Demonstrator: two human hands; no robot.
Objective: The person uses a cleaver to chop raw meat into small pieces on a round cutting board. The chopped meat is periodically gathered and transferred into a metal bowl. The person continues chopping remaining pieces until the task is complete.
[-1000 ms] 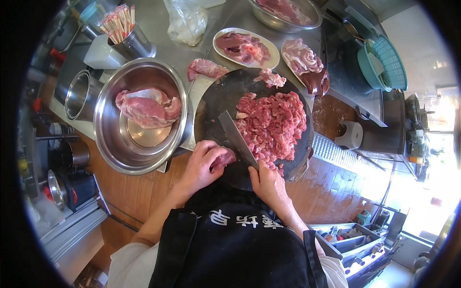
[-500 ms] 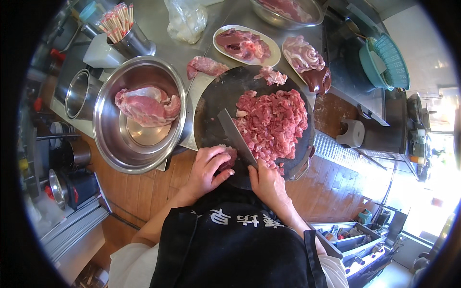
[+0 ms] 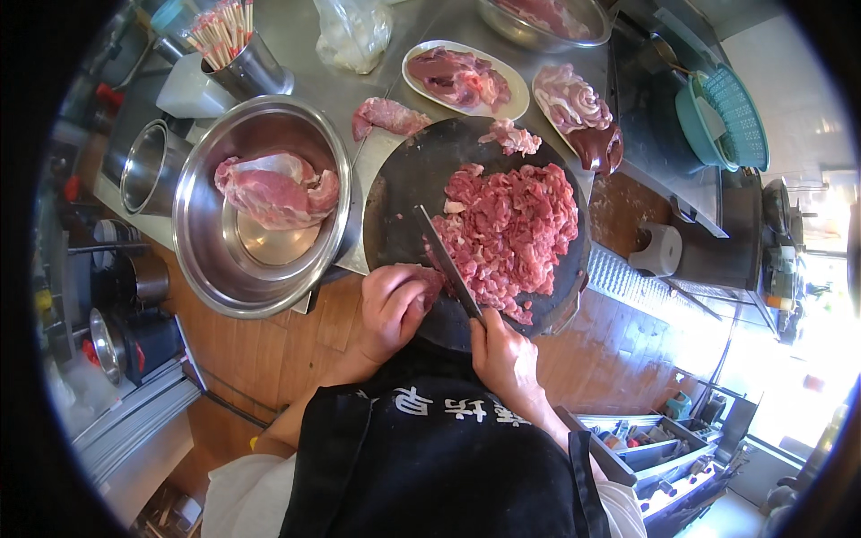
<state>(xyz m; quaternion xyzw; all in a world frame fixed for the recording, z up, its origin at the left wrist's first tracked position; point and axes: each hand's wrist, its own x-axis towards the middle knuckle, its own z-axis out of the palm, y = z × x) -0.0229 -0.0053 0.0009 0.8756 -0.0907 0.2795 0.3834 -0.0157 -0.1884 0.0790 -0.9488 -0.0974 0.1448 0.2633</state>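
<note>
A round dark chopping board point(image 3: 395, 193) lies before me, with a heap of sliced raw meat point(image 3: 516, 224) on its right half. My right hand point(image 3: 505, 357) is closed round the handle of a knife point(image 3: 448, 264), whose blade slants up and left along the heap's edge. At the board's near left edge my left hand point(image 3: 392, 305) has its fingers curled over a small piece of meat point(image 3: 427, 280), partly hidden by them. The blade stands close beside this piece. A pale scrap of meat point(image 3: 511, 137) rests at the board's far edge.
Left of the board stands a steel bowl point(image 3: 193, 215) with a large meat chunk point(image 3: 278, 193). Beyond the board are a loose meat strip point(image 3: 388, 117), a white oval plate of meat point(image 3: 518, 100), another meat-laden plate and a plastic bag point(image 3: 352, 36). A chopstick holder point(image 3: 254, 73) stands far left.
My left hand has curled more tightly over the meat piece. The knife has turned so its blade shows narrower, and my right hand has shifted slightly right and nearer me.
</note>
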